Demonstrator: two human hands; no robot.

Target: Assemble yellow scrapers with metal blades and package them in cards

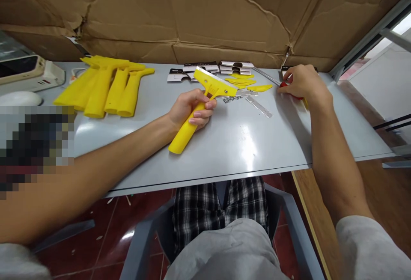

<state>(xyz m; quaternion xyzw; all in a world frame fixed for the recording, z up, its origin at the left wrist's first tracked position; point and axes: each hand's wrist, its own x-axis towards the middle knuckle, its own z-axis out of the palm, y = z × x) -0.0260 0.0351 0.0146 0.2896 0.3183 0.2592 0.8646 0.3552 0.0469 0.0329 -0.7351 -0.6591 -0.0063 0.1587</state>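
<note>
My left hand (186, 108) is closed around the neck of a yellow scraper (184, 133), held tilted above the table. A thin metal blade edge runs along the scraper's head, and a screw shows near its right end. Over on the right, my right hand (306, 84) has its fingers curled round the red handle of a screwdriver (267, 75), whose metal shaft points to the back left. Between the hands lie small screws (231, 99), loose metal blades (260, 108) and several curved yellow pieces (259, 88).
Several more yellow scraper bodies (125, 89) lie grouped at the left. Flat black-and-white packets (236, 67) sit along the back, against a cardboard wall (180, 10). A beige device (48, 74) and a white mouse-like object (21, 99) occupy the far left. The table's front edge (192, 183) faces my lap.
</note>
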